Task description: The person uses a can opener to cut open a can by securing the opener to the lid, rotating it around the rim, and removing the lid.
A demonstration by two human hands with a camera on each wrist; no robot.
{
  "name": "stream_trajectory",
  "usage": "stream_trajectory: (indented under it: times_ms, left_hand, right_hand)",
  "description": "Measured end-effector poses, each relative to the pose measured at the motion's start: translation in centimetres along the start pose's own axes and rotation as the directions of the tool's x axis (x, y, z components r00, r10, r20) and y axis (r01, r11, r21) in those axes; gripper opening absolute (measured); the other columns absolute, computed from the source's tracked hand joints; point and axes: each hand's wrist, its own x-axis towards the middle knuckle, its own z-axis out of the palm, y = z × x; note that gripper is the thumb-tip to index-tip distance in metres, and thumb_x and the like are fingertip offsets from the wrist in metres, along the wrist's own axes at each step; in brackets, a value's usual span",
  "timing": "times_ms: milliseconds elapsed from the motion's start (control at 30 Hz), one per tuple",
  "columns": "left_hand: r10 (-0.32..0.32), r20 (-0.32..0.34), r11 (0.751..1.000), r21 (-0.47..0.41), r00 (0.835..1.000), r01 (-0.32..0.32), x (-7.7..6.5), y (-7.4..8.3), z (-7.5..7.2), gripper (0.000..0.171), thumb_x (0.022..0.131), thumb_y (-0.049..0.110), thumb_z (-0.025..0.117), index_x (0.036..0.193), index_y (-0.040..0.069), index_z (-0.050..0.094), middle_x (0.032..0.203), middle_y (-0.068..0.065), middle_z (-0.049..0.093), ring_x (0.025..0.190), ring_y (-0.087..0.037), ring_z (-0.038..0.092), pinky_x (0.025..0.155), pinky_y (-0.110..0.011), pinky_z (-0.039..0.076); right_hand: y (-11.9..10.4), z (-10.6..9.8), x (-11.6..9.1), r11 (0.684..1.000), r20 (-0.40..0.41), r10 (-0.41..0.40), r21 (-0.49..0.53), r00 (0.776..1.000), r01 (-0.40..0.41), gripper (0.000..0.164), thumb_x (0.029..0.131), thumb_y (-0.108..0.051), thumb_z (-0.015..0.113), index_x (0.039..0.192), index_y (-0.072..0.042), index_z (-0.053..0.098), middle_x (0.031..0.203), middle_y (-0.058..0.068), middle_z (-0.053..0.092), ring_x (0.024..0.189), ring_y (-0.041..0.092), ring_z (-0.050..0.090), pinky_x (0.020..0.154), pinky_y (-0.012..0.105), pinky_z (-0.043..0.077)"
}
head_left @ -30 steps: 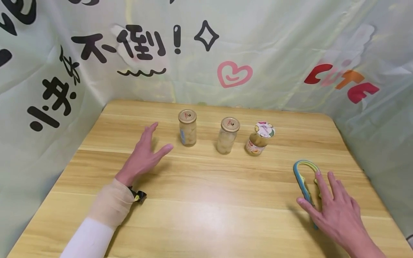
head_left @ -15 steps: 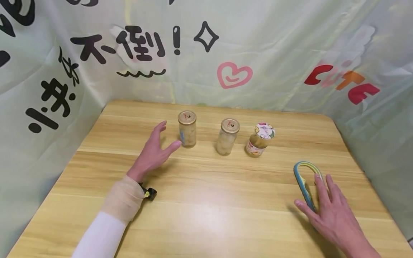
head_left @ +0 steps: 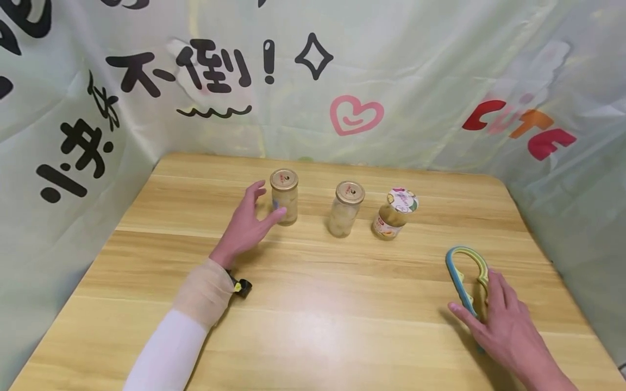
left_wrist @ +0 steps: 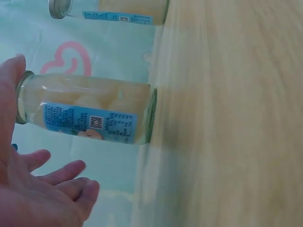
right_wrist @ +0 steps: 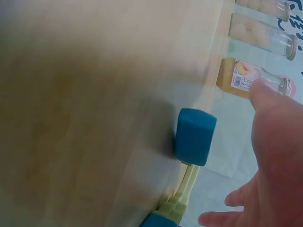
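My left hand reaches beside the leftmost glass jar, thumb across its front and loosely bent fingers at its left. This jar has a gold lid, a blue label and pale pieces inside, clear in the left wrist view. My right hand hovers with spread thumb and fingers over a U-shaped blue and yellow-green jar opener, toothed inside, its near end partly hidden by the hand. Up close in the right wrist view, a blue handle end lies below the palm, with the fingers not wrapped round it.
A second gold-lidded jar stands mid-table. To its right is a shorter jar with a fruit label and a white-and-pink printed top. The wooden table ends against a pale printed curtain at the back and sides.
My left hand has moved right and slightly forward, up to the leftmost jar. The right hand has shifted only slightly over the jar opener, its fingers drawing in a little. The jars stay put.
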Motion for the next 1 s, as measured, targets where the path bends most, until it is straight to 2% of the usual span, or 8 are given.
stream_trajectory:
  times_ms: [133,300,467,633,767,867,1000]
  left_hand:
    - [0.017,-0.035,0.998,-0.06,0.999,-0.02,0.6,-0.2,0.5,0.088,0.083,0.063,0.06,0.15,0.02,0.023,0.148,-0.008,0.037,0.137,-0.025,0.033,0.109,-0.047,0.03]
    - [0.04,-0.055,0.994,-0.103,0.998,-0.045,1.3,-0.3,1.1,0.084,0.083,0.06,0.062,0.147,0.018,0.027,0.144,-0.005,0.041,0.135,-0.022,0.036,0.108,-0.044,0.031]
    - [0.068,-0.056,0.991,-0.115,0.996,-0.074,1.9,-0.2,1.8,0.08,0.083,0.058,0.063,0.145,0.019,0.03,0.144,-0.001,0.041,0.135,-0.016,0.035,0.108,-0.042,0.032]
    - [0.028,-0.029,0.988,-0.149,0.999,-0.032,2.3,0.1,2.5,0.084,0.081,0.061,0.064,0.146,0.022,0.028,0.14,0.002,0.044,0.131,-0.013,0.039,0.107,-0.038,0.033]
    - [0.002,-0.013,0.981,-0.194,1.0,-0.005,2.6,0.0,2.7,0.084,0.079,0.061,0.067,0.145,0.028,0.028,0.135,0.003,0.046,0.128,-0.015,0.043,0.107,-0.041,0.033]
    - [-0.009,-0.022,0.973,-0.231,1.0,0.004,2.8,-0.1,2.7,0.084,0.077,0.059,0.07,0.144,0.029,0.029,0.136,0.003,0.045,0.129,-0.016,0.042,0.109,-0.042,0.031]
    - [-0.034,-0.04,0.959,-0.284,0.999,0.021,3.1,-0.1,2.8,0.086,0.074,0.055,0.074,0.144,0.03,0.031,0.138,0.003,0.045,0.131,-0.012,0.038,0.111,-0.036,0.028]
  right_hand:
    - [0.2,-0.2,0.3,1.0,-0.022,0.014,0.009,1.0,-0.013,0.106,0.087,-0.05,0.063,0.152,0.003,-0.002,0.135,0.047,0.023,0.111,0.066,0.03,0.08,0.075,0.029]
    - [0.3,-0.5,0.7,0.998,0.018,0.07,-0.006,0.997,-0.07,0.11,0.087,-0.055,0.061,0.15,0.008,-0.005,0.132,0.051,0.02,0.11,0.067,0.029,0.079,0.074,0.03]
    - [0.4,-0.5,0.9,0.996,0.044,0.088,-0.02,0.995,-0.087,0.113,0.085,-0.058,0.061,0.149,0.01,-0.003,0.131,0.051,0.021,0.108,0.067,0.029,0.078,0.074,0.031]
    - [0.5,-0.4,1.1,0.991,0.068,0.125,-0.049,0.99,-0.121,0.117,0.084,-0.061,0.06,0.147,0.013,-0.004,0.129,0.052,0.021,0.103,0.067,0.031,0.075,0.072,0.033]
    - [0.6,-0.3,1.3,0.988,0.064,0.143,-0.073,0.988,-0.139,0.118,0.083,-0.063,0.06,0.146,0.015,-0.002,0.122,0.053,0.024,0.093,0.065,0.037,0.068,0.067,0.038]
    - [0.7,-0.3,1.5,0.986,0.057,0.153,-0.079,0.987,-0.148,0.118,0.082,-0.064,0.06,0.146,0.015,0.001,0.117,0.052,0.027,0.089,0.064,0.04,0.065,0.065,0.04]
    - [0.8,-0.2,1.9,0.986,0.06,0.156,-0.075,0.986,-0.151,0.118,0.082,-0.065,0.06,0.145,0.016,0.001,0.111,0.051,0.031,0.085,0.062,0.042,0.063,0.063,0.04]
